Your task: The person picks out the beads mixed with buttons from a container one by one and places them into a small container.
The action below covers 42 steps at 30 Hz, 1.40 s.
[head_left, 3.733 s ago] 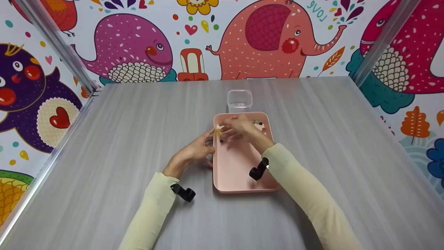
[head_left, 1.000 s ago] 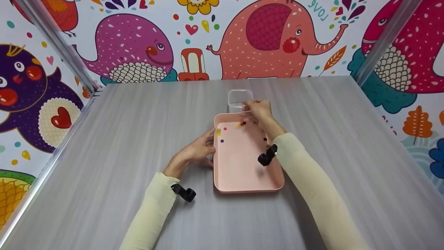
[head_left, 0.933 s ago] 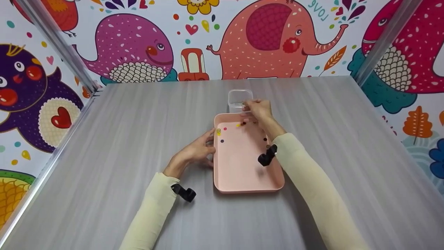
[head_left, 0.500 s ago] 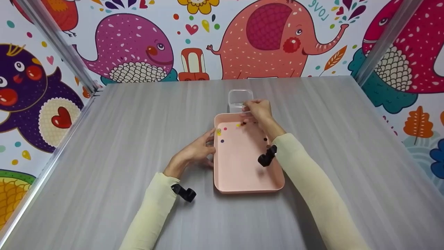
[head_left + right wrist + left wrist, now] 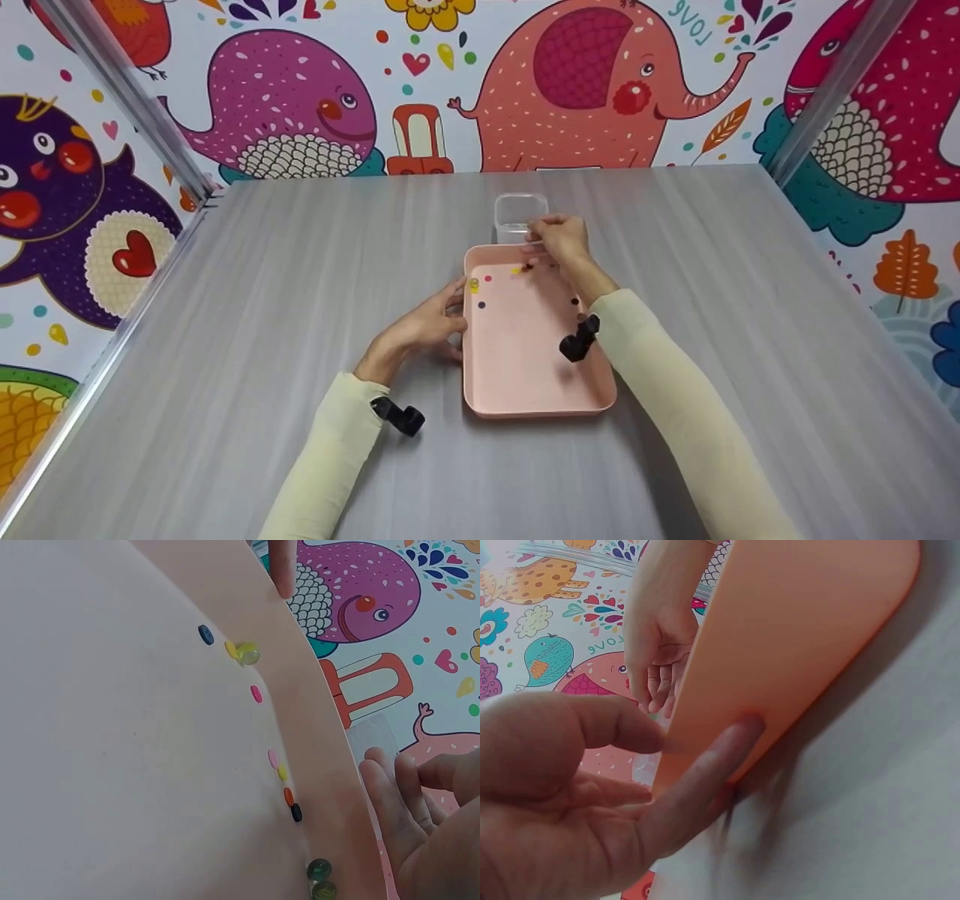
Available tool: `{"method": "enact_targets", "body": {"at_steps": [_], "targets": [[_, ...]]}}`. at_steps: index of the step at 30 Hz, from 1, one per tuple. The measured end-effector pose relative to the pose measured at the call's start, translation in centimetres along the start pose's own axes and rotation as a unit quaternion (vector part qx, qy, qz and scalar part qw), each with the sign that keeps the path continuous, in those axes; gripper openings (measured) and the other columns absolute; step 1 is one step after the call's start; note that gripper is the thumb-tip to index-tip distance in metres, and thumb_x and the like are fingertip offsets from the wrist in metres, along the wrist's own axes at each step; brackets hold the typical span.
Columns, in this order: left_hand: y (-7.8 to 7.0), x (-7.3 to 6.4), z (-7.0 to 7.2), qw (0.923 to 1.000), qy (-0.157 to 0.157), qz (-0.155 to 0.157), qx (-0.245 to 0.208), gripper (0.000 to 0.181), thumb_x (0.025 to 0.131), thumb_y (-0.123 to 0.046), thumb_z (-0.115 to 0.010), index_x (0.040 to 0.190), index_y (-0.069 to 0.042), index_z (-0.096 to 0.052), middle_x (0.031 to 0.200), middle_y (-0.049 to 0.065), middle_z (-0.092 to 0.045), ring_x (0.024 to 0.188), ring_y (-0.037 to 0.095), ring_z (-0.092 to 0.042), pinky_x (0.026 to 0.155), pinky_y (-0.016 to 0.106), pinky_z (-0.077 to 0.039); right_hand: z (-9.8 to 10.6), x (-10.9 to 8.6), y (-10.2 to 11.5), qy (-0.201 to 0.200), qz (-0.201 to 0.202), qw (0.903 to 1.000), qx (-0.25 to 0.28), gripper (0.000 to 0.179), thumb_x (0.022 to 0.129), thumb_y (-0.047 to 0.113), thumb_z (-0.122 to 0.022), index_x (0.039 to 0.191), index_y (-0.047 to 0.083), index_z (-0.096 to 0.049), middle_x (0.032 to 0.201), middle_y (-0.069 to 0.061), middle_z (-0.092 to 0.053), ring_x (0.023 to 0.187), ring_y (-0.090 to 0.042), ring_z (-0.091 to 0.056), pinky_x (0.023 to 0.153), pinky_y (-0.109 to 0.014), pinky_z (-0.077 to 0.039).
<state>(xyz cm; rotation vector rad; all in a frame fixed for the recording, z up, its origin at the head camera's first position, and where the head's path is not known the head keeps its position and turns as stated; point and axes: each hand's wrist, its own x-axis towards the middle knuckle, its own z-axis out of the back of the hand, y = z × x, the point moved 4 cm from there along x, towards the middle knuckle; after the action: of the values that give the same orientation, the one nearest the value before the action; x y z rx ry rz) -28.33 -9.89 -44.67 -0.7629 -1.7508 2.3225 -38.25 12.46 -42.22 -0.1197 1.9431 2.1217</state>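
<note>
Tray [image 5: 525, 352] edge touches left hand [image 5: 421, 324]; tabletop [image 5: 322, 247] stretches wide either side.

My left forearm [image 5: 322, 450] slanted forward and inward in its pale sleeve, the wrist [image 5: 379, 360] bare. My left hand [image 5: 425, 322] was turned toward my midline, its fingers [image 5: 712, 772] spread apart and gently bent. My right forearm [image 5: 675, 420] angled forward and to the left, sleeved too, and my right hand [image 5: 562, 236] was farther out, 2 of its digits [image 5: 409, 772] meeting at the tips, or nearly so, others straighter beside them. What lay between those 2 tips I couldn't tell.
</note>
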Motion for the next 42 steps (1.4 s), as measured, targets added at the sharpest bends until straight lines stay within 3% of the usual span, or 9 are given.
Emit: {"method": "enact_targets", "body": {"at_steps": [3,11,19,26,32,36,42], "targets": [[-0.1,0.0,0.0,1.0000,0.006,-0.003,-0.005,0.091,0.097,0.014,-0.047,0.177,-0.005,-0.008,0.174,0.031,-0.029,0.143,0.043,-0.054,0.078,0.045,-0.071,0.1,0.1,0.0,0.000,-0.001,1.0000,-0.001,0.027,0.112,0.015,-0.065,0.132,-0.003,-0.068,0.093,-0.006,-0.075,0.068,-0.012,-0.077,0.071,-0.031,-0.069],[0.0,0.2,0.1,0.9998,0.014,-0.012,-0.012,0.092,0.094,0.013,-0.046,0.176,-0.003,-0.008,0.174,0.032,-0.030,0.131,0.038,-0.057,0.072,0.041,-0.070,0.1,0.0,0.0,0.015,0.003,0.9997,0.017,0.030,0.110,0.013,-0.062,0.133,-0.006,-0.066,0.084,-0.003,-0.075,0.063,-0.012,-0.077,0.060,-0.027,-0.067],[0.0,0.1,-0.1,0.9998,0.011,-0.007,-0.017,0.093,0.094,0.014,-0.047,0.177,-0.004,-0.007,0.174,0.031,-0.029,0.135,0.041,-0.057,0.077,0.044,-0.071,0.2,-0.2,-0.2,0.011,0.007,0.9999,0.007,0.031,0.110,0.014,-0.059,0.134,-0.005,-0.065,0.088,-0.004,-0.074,0.066,-0.013,-0.078,0.069,-0.033,-0.070],[0.0,0.1,-0.1,0.9998,0.010,-0.007,-0.018,0.092,0.095,0.014,-0.046,0.176,-0.003,-0.007,0.174,0.032,-0.029,0.140,0.044,-0.055,0.082,0.050,-0.070,0.1,-0.5,-0.3,0.011,0.013,0.9998,0.009,0.025,0.110,0.015,-0.060,0.125,-0.003,-0.068,0.086,-0.003,-0.074,0.066,-0.012,-0.077,0.068,-0.033,-0.069],[0.1,0.1,0.0,0.9997,0.010,-0.006,-0.020,0.092,0.095,0.014,-0.046,0.177,-0.005,-0.008,0.174,0.032,-0.029,0.141,0.041,-0.053,0.087,0.055,-0.069,-0.2,-0.8,-0.4,0.018,0.024,0.9995,-0.008,0.032,0.109,0.017,-0.062,0.128,-0.007,-0.069,0.088,-0.003,-0.075,0.068,-0.011,-0.077,0.070,-0.033,-0.070],[0.0,0.1,0.0,0.9998,0.010,-0.008,-0.015,0.093,0.094,0.015,-0.047,0.177,-0.005,-0.008,0.174,0.031,-0.030,0.138,0.040,-0.055,0.084,0.051,-0.070,-0.3,-1.0,-0.5,0.025,0.035,0.9989,-0.020,0.035,0.109,0.019,-0.062,0.128,-0.008,-0.069,0.088,-0.003,-0.075,0.068,-0.010,-0.077,0.074,-0.034,-0.070],[-0.1,0.0,0.0,0.9999,0.009,-0.011,-0.003,0.093,0.094,0.015,-0.047,0.176,-0.003,-0.008,0.173,0.032,-0.031,0.131,0.038,-0.058,0.074,0.042,-0.071,-0.7,-1.2,-1.0,0.039,0.033,0.9985,-0.019,0.037,0.111,0.020,-0.063,0.128,-0.012,-0.066,0.089,-0.006,-0.075,0.067,-0.010,-0.076,0.061,-0.025,-0.066]]}}
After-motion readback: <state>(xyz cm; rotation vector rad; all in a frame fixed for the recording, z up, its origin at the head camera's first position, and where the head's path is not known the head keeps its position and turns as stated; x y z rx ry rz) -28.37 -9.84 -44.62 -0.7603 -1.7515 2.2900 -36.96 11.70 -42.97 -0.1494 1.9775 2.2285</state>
